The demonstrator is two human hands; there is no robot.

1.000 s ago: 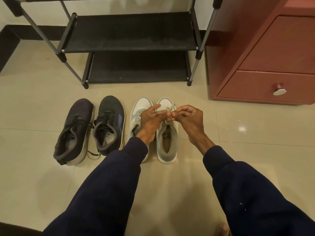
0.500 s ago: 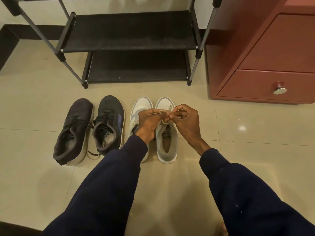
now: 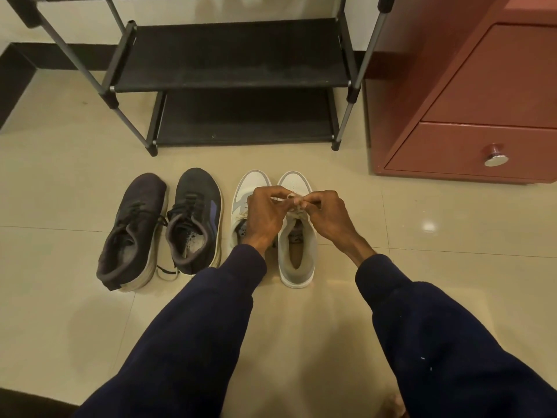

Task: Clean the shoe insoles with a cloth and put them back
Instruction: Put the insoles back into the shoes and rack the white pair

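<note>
Over the white shoe [image 3: 297, 274], left hand [image 3: 265, 218] and right hand [image 3: 327, 217] seemingly pinch its lace [image 3: 291, 197] between curled fingertips

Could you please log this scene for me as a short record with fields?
left hand: pinches the lace
right hand: pinches the same lace
lace: belongs to the white shoe nearer the cabinet
other white shoe: beside it, partly hidden by the left hand
dark shoes: side by side on the floor, on the far side from the cabinet
rack: black, beyond the shoes' toes
cabinet: red, drawer with a knob
cloth: not in view
</note>
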